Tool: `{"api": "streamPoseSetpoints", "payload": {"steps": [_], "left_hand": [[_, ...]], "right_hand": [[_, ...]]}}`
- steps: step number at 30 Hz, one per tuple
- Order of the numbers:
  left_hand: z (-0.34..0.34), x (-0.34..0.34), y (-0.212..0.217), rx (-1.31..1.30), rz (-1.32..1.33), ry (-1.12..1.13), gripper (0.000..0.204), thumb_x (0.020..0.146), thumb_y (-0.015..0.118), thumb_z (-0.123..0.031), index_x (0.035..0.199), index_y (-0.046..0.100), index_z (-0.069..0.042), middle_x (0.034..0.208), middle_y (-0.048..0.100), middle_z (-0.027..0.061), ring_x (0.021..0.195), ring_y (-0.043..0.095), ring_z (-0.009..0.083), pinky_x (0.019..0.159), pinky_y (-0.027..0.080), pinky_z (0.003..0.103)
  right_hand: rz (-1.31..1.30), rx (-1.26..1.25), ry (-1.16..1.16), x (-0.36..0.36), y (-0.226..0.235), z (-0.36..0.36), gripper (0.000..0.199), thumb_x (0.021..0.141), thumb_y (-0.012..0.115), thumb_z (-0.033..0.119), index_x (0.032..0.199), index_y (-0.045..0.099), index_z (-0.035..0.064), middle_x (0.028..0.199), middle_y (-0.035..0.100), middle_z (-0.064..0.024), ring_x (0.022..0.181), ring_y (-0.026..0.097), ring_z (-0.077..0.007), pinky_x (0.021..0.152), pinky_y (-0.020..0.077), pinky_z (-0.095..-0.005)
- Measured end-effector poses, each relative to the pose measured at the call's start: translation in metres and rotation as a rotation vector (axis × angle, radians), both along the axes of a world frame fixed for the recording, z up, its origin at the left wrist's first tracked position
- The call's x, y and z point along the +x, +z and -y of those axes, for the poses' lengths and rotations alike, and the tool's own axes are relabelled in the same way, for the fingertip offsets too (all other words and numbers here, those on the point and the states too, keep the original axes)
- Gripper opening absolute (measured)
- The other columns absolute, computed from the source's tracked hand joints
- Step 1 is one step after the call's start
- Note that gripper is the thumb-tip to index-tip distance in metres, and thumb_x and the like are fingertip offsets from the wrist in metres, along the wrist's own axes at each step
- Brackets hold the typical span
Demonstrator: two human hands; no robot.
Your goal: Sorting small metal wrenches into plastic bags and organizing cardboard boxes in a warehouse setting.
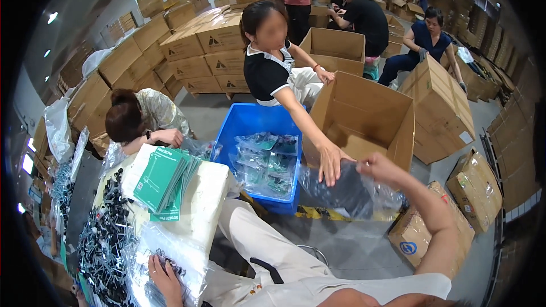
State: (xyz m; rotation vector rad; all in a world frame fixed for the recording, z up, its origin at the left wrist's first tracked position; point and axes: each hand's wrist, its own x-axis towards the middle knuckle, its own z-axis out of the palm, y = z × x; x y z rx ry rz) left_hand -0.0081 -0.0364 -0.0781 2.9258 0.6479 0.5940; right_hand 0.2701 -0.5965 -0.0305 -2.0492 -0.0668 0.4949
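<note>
My right hand (382, 169) is raised in front of me, its fingers pinched on the edge of a clear plastic bag (364, 193) with dark contents. The bag hangs beside the blue bin. A co-worker's hand (330, 162) reaches to the same bag from across, fingers spread over its upper left part. My left hand (165, 281) lies on a stack of clear plastic bags (170, 250) at the table's near end, fingers stretched out next to some small dark parts. A heap of small black and metal parts (105, 244) lies left of these bags.
Green printed booklets (162, 179) are stacked on the pale table top (207, 193). A blue bin (230, 131) holds several filled bags. Beyond it stands an open cardboard box (364, 102). Taped cartons (432, 227) stand on the right. Another person (162, 113) leans over the table's far end.
</note>
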Motion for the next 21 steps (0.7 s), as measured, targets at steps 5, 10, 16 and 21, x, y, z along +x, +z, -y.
{"api": "streamPoseSetpoints", "payload": {"steps": [5,10,16,21], "left_hand": [[-0.003,-0.01,0.006,0.01,-0.009,0.001,0.038,0.086,0.044,-0.017,0.117,0.042,0.005,0.125,0.037,0.0229,0.115,0.034,0.0371,0.097,0.026,0.043],[-0.008,-0.006,0.006,-0.019,0.0,-0.041,0.039,0.086,0.044,-0.017,0.116,0.042,0.007,0.125,0.037,0.0228,0.115,0.034,0.0371,0.096,0.026,0.043],[-0.007,0.001,0.002,-0.033,-0.022,-0.134,0.039,0.087,0.043,-0.019,0.117,0.041,0.007,0.124,0.037,0.0236,0.113,0.037,0.0374,0.096,0.028,0.043],[-0.003,0.0,0.004,-0.011,-0.016,-0.101,0.039,0.089,0.04,-0.02,0.119,0.042,0.005,0.125,0.037,0.0229,0.114,0.037,0.0362,0.097,0.028,0.042]], "right_hand": [[0.247,-0.028,0.107,0.069,0.046,-0.041,0.015,0.075,0.057,0.011,0.062,0.054,0.005,0.05,0.044,0.0024,0.043,0.04,-0.006,0.037,0.0328,-0.0241],[0.569,-0.298,0.06,0.142,0.088,-0.084,0.015,0.07,0.055,0.015,0.064,0.058,0.0016,0.057,0.054,-0.0151,0.054,0.054,-0.0249,0.054,0.0435,-0.0375],[0.984,-0.415,-0.094,0.267,0.137,-0.077,0.015,0.076,0.053,0.013,0.085,0.06,0.0023,0.071,0.06,-0.011,0.07,0.058,-0.0192,0.063,0.0459,-0.0302],[1.513,-0.162,0.055,0.194,0.145,-0.105,0.027,0.067,0.05,0.007,0.092,0.048,-0.004,0.089,0.051,-0.0256,0.09,0.048,-0.0397,0.079,0.0392,-0.0415]]}}
